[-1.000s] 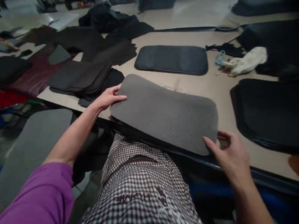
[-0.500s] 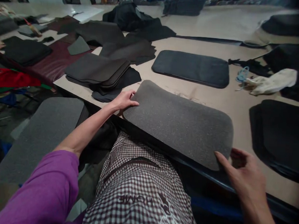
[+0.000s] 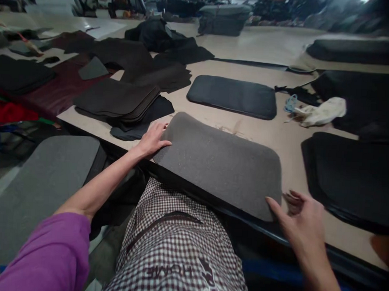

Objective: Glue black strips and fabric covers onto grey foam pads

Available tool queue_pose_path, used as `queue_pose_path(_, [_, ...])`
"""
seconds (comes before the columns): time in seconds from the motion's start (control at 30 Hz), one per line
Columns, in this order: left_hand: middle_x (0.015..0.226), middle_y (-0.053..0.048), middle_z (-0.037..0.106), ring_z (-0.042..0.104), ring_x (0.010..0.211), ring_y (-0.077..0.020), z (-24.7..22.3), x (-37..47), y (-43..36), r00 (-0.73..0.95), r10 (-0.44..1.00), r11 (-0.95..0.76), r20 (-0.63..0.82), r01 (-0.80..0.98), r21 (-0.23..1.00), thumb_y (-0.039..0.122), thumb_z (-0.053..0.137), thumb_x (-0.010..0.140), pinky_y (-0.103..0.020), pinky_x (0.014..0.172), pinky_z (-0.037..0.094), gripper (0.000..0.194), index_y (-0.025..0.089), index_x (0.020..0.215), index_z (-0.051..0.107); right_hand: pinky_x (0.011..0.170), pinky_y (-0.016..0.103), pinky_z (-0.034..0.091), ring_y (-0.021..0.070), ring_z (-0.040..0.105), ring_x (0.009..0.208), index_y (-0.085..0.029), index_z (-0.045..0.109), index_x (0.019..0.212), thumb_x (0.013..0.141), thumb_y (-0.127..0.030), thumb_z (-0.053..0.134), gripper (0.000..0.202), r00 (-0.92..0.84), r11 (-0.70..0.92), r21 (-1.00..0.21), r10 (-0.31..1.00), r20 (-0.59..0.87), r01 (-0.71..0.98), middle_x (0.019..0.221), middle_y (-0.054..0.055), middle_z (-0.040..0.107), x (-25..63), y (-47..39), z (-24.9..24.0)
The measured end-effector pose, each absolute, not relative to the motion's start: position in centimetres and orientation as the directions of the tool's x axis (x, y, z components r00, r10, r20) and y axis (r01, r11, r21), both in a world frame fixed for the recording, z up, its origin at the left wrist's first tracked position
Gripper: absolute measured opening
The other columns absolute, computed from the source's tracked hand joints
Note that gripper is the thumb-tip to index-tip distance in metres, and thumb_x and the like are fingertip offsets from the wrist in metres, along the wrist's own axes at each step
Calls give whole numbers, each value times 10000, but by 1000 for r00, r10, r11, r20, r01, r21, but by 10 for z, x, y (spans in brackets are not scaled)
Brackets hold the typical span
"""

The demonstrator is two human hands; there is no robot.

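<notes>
A dark grey rounded pad [image 3: 219,164], with a felt-like or foam-like surface, lies at the table's front edge. My left hand [image 3: 153,139] grips its left end, thumb on top and fingers round the far side. At the near right corner, my right hand [image 3: 300,220] has its thumb on the pad's top; its fingers curl beside the right edge, and their contact is partly hidden. Behind the pad rests a smooth black padded panel [image 3: 232,96] of similar shape. The pad's underside is out of sight.
Left of the pad are stacked dark brown sheets [image 3: 116,99]. More grey pads [image 3: 43,189] stand low at my left. A pile of black panels [image 3: 357,177] sits at the right, near a whitish cloth [image 3: 325,111] and blue string [image 3: 290,103]. The table edge runs before my checked apron [image 3: 181,250].
The view has shifted, so the table's contents appear farther left and slightly lower. Both hands stay at the pad's ends; the pad shows little movement on the table.
</notes>
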State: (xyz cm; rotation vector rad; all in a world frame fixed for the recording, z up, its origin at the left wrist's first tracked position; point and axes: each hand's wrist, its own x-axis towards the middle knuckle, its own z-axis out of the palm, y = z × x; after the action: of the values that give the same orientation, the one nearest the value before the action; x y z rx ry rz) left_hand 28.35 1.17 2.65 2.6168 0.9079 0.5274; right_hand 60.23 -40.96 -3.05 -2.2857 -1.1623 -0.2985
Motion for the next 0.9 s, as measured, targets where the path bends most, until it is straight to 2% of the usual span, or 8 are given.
queue_pose_path(0.07, [1565,-205,462,457,1431,-367,29,286,0,732,600,-798,321,522,302,312,797,855,-523,1142,422,811,194,1555,405,1011,634,549,475,555,1306,-243,469,1503,908,-615,676,732,573,-489,-300,668,475,819,1317,268,590,596,-405,-20])
queue_pose_path(0.13, [1647,-210,379,368,1518,-368,32,291,-16,801,502,-865,326,456,212,328,678,953,-543,1204,353,713,194,1586,380,1133,669,455,466,470,1419,-255,414,1565,963,-508,636,690,499,-446,-232,715,489,865,1500,254,488,591,-399,-13])
queue_pose_path(0.23, [1710,-173,311,305,1577,-323,30,304,-40,944,269,-957,192,240,161,520,506,1037,-516,1248,298,660,222,1611,376,1187,655,427,395,411,1506,-304,390,1595,1010,-253,500,597,332,-255,-229,840,429,940,1634,154,406,588,-392,-15])
queue_pose_path(0.33, [1737,-129,269,251,1607,-306,22,317,-54,990,129,-984,51,122,130,687,400,1017,-525,1278,218,744,260,1626,378,1188,598,468,310,453,1498,-331,453,1561,961,-78,377,655,235,-145,-273,913,334,951,1605,84,487,592,-388,-23])
queue_pose_path(0.53, [1737,-93,273,250,1610,-293,12,334,-49,988,151,-984,21,148,98,696,358,1025,-507,1287,163,710,321,1627,390,1134,568,532,302,563,1408,-275,646,1389,982,-152,429,478,292,-200,-316,915,279,928,1530,93,579,615,-385,-18])
queue_pose_path(0.7, [1728,-134,285,252,1607,-322,19,345,-50,988,154,-983,6,152,105,672,372,1033,-542,1278,180,707,271,1612,426,1003,589,601,339,686,1209,-233,728,1224,974,-160,437,391,332,-264,-249,896,296,932,1376,121,686,613,-365,6])
queue_pose_path(0.77, [1730,-150,269,240,1611,-322,24,350,-55,991,132,-982,8,130,135,662,366,1038,-541,1282,182,714,243,1614,421,1020,567,591,323,680,1217,-238,721,1225,984,-155,463,362,254,-159,-283,906,338,946,1345,115,703,597,-346,16])
queue_pose_path(0.9, [1739,-127,250,223,1621,-271,35,356,-50,997,-72,-962,13,-73,265,594,366,1068,-481,1295,209,684,231,1648,342,1099,468,549,242,625,1312,-219,655,1324,1015,-121,463,377,-169,323,-397,912,375,859,1388,91,685,552,-296,31])
